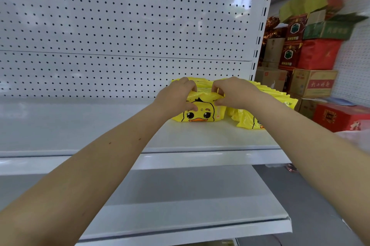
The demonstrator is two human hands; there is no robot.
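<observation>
Packets of yellow film stood on the upper shelf (80, 125), toward its right end. One front packet (200, 114) faced out, a second packet (248, 122) slumped just to its right, and a row of packets (278, 96) stood behind them, edges too crowded to count. Front packet showed a cartoon duck face: two black eyes, orange beak, black tuft. Small black print near its top edge was partly covered and unreadable.

Two hands were on that packet. Left hand (176, 97) gripped the top left corner, fingers curled over the top edge, thumb pressed on the printed face. Right hand (233, 93) pinched the top right edge between thumb and curled fingers. Both forearms reached straight in, bare.

Two white shelves were in view — the lower shelf (180, 209) sat beneath the upper. Pegboard panel (120, 25) backed them. At right, a brown carton (314, 83) bore red characters, too blurred to read — a red box (320, 53) sat above it.
</observation>
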